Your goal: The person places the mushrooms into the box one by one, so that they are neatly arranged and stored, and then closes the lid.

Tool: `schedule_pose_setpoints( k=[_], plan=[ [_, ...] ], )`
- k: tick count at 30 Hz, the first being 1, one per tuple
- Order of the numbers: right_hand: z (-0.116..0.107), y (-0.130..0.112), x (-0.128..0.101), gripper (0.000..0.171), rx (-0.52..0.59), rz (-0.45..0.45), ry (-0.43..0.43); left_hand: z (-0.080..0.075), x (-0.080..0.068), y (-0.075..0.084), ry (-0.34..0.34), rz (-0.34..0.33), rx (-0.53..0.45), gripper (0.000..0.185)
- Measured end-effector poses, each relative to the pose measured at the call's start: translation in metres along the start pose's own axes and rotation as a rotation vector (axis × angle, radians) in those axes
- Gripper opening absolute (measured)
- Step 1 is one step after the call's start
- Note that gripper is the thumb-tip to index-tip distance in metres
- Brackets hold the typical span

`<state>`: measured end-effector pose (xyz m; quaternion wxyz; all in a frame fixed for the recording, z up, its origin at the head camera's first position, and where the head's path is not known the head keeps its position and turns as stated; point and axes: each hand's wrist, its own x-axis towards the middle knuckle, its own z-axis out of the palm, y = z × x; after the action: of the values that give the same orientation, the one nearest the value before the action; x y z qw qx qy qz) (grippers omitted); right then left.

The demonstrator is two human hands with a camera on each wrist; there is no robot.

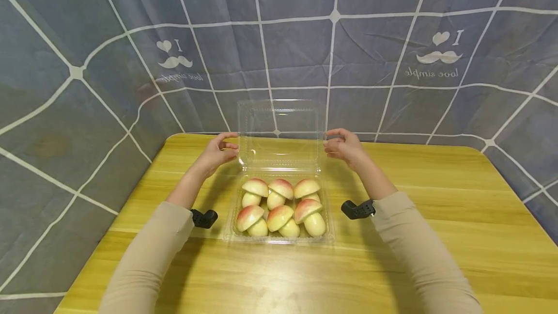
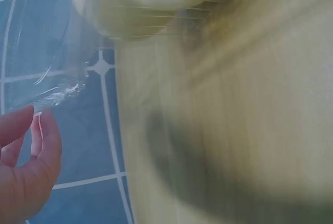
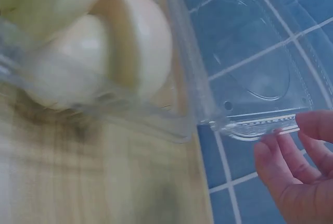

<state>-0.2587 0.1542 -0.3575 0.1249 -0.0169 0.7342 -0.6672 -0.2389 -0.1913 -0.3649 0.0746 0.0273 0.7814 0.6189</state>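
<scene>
The clear plastic clamshell box (image 1: 279, 207) sits near the middle of the yellow wooden desk (image 1: 436, 217), its tray filled with six mushroom-shaped buns (image 1: 281, 207), pale cream in the stems and blushed pink on the caps, packed in two rows of three. Its hinged lid (image 1: 281, 132) stands upright at the far edge of the tray, thin and see-through, so the grid-patterned blue-grey cloth (image 1: 370, 52) behind shows through it. The step in hand looks like the handling of that lid: the left hand (image 1: 215, 151) is at its left edge and the right hand (image 1: 346, 147) at its right edge, each with fingers loosely curved toward the plastic. From the left wrist view the thumb and fingertips (image 2: 31, 130) appear to lie at the lid's rim, and in the right wrist view the fingertips (image 3: 283, 148) sit just under the lid's corner flange; whether either hand truly pinches the rim or only touches it, I cannot tell. As a judgement, the next move calls for an even pull from both sides, so the flimsy lid swings on its hinge without twisting and the light tray does not slide or tip on the desk. Beige sleeves (image 1: 152, 251) cover both forearms, each with a small black camera mount (image 1: 357, 209) at the wrist.
</scene>
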Motion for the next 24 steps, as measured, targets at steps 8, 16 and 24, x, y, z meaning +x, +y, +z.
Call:
schedule_pose_setpoints(
  k=[8,16,24],
  plan=[
    [-0.003,-0.016,-0.006,0.043,0.01,-0.027,-0.007,0.0,-0.003,0.008,0.043,0.08,0.007,0.042],
    [-0.008,-0.031,-0.018,0.038,0.007,-0.097,-0.033,0.0,-0.014,0.018,0.067,0.165,0.01,0.039],
    [-0.011,-0.047,-0.032,0.026,0.026,-0.162,-0.064,-0.005,-0.024,0.033,0.076,0.245,0.027,0.04]
  ],
)
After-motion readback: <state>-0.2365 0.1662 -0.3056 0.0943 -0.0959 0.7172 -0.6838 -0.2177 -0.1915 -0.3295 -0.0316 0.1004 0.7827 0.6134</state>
